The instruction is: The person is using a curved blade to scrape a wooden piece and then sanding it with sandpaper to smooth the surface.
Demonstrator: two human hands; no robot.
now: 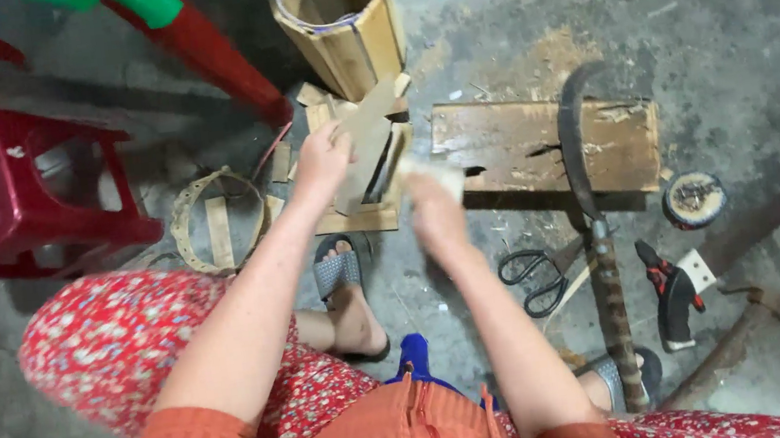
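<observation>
Holding a thin bamboo slat [368, 143] pinched in the left hand [322, 158] just left of the wooden block [519, 146], the right hand [435, 206], blurred, grip unclear, seems mid-trimming; next likely calls for steadying the slat.

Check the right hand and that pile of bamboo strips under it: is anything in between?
Nothing visible. The right hand, blurred and holding a pale piece, hovers just right of the strip pile with open air between. The left hand already grips a flat bamboo strip over the pile. The curved knife lies off on the wooden block.
</observation>
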